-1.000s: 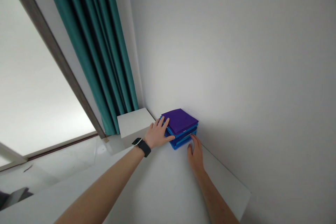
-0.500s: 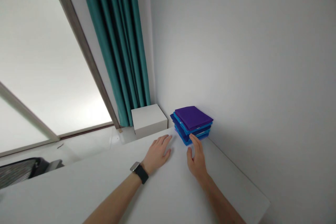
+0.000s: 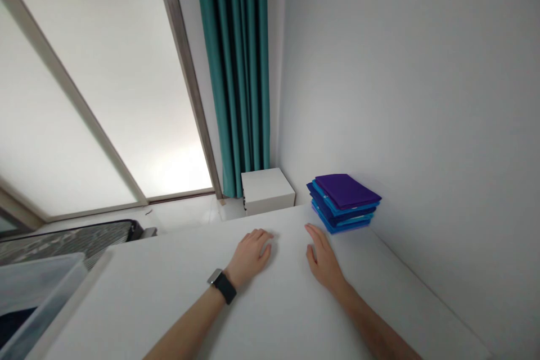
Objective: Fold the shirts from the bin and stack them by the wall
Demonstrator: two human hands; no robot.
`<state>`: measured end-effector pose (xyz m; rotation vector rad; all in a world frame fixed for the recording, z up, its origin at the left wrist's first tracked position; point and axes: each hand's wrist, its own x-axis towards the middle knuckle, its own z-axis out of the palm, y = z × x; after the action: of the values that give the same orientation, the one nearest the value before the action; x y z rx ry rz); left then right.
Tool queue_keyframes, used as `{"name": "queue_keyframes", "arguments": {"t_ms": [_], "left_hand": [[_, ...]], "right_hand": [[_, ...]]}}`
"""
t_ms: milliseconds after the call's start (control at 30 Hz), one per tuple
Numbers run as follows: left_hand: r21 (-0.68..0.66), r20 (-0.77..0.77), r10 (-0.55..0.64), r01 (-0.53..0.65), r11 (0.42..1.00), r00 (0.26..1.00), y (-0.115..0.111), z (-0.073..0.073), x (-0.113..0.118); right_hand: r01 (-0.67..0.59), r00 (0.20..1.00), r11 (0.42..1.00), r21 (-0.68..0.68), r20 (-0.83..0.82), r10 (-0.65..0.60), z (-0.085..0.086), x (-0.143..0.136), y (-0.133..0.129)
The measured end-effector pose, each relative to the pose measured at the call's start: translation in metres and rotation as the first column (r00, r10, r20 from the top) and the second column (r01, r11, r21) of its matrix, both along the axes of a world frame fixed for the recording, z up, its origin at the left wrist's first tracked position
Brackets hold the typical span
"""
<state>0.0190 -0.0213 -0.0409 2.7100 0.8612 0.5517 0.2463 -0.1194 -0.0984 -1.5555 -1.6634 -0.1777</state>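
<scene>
1. left hand [image 3: 250, 253]: holding nothing, thumb loosely parted from fingers, over the white table [image 3: 169, 273].
2. right hand [image 3: 324, 261]: holding nothing, half-curled, moderate thumb gap.
3. stack of folded blue and purple pieces [image 3: 346, 192]: just beyond right hand, to its right; probably light, soft, layers apt to slip. best hold: both sides, beneath bottom layer.

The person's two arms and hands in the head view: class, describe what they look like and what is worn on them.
The left forearm and right forearm are bare, with no sleeves in view. A watch with a squarish silvery case and a wide black strap sits above the left hand. The right hand has no watch; neither wears a glove.
</scene>
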Motion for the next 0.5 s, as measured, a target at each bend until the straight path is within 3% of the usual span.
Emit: {"name": "queue_keyframes", "arguments": {"t_ms": [200, 500], "left_hand": [[0.036, -0.066, 0.035, -0.033, 0.999, 0.997, -0.004, -0.019, -0.051], [0.094, -0.037, 0.126, -0.123, 0.988, 0.991, -0.032, -0.024, -0.118]], "right_hand": [[-0.032, 0.991, 0.989, -0.147, 0.123, 0.051, -0.001, -0.037, -0.006], [-0.138, 0.955, 0.956, -0.258, 0.223, 0.198, 0.005, -0.141, -0.005]]}}
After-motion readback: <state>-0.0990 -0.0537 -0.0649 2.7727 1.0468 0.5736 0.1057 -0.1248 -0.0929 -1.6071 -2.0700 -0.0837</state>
